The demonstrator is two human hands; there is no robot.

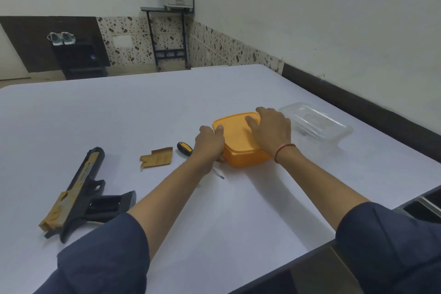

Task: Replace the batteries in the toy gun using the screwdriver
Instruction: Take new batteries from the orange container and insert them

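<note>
toy gun (78, 194): black-tan, on side | cover (157, 157): off | left hand (210, 143): holds orange box (238, 131)

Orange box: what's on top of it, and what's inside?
The right hand lies flat on the lid of the box; the left hand grips its left corner. The lid is on and opaque, so the inside is hidden.

We are reaching both bare forearms toward the middle of the frame. Our left hand (210, 144) is curling round the orange box (235, 131), thumb on top; our right hand (273, 131) is lying flat on it, fingers spread.
</note>
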